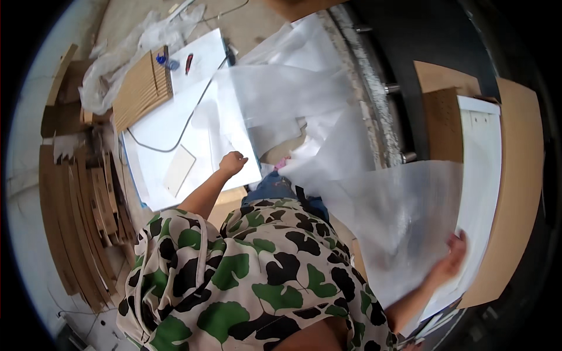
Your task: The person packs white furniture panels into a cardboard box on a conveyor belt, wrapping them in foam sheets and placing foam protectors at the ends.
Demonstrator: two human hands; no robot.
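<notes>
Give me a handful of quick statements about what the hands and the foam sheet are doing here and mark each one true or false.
1. The right hand grips a translucent white foam sheet. True.
2. The left hand holds the red-handled tool. False: the red-handled tool lies far off on a white panel; the left hand rests closed at the edge of a white sheet.
3. A stack of corrugated cardboard lies beyond the left hand. True.
4. Both hands touch each other. False: they are wide apart, one on each side of the body.
5. The person's top is plain white. False: it has green and black leaf shapes.
</notes>
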